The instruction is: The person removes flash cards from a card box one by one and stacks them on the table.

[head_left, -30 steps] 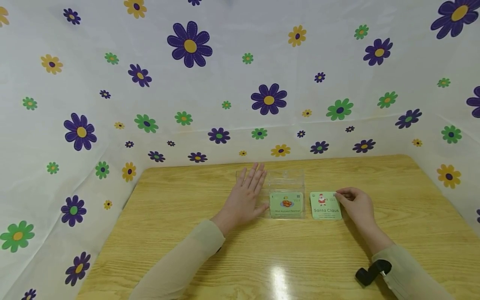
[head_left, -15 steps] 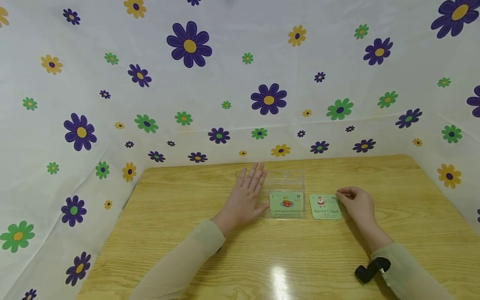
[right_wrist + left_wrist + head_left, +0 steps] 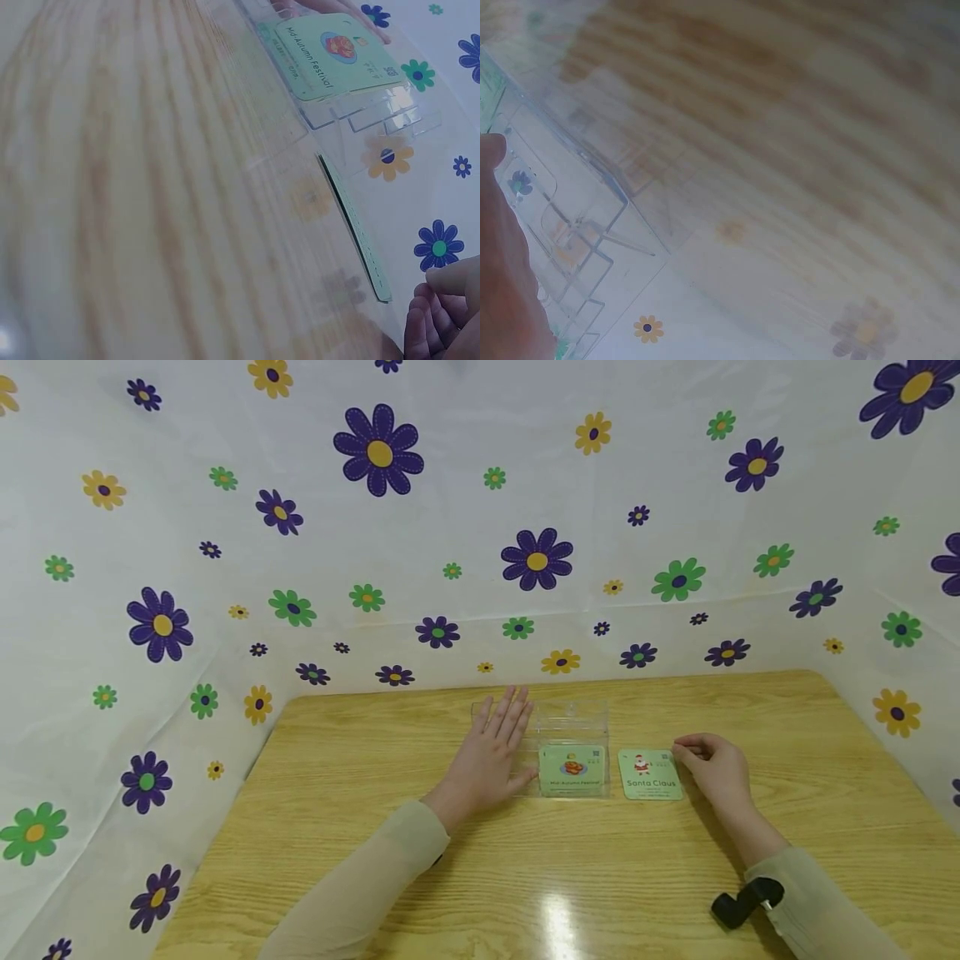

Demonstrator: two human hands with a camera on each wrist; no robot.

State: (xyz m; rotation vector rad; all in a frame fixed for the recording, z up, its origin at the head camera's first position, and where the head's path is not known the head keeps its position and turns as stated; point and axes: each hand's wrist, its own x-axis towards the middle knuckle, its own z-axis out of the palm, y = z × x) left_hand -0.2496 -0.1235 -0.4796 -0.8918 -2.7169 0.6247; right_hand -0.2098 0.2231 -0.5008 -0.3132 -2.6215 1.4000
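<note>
My left hand [image 3: 487,764] lies with straight fingers over the left part of a clear plastic card holder [image 3: 572,720]. Its thumb tip reaches the edge of a green "Mid-Autumn Festival" card [image 3: 573,768], which sits at the front of the holder. In the left wrist view, the holder's stepped wall [image 3: 592,202] shows beside the hand. A green "Santa Claus" card [image 3: 651,775] lies flat on the table, just right of the holder. At that card's upper right corner is my right hand [image 3: 715,770], fingers loosely curled. The right wrist view shows these fingers [image 3: 435,315] apart from the card, holding nothing.
The wooden table [image 3: 360,760] reaches back to a white cloth [image 3: 465,527] printed with purple, yellow and green flowers, which also hangs at both sides. A black device [image 3: 746,903] is strapped at the right wrist, over the sleeve.
The right hand has let go of the Santa Claus card, which now lies slightly lower beside the holder. My left hand has stayed in place.
</note>
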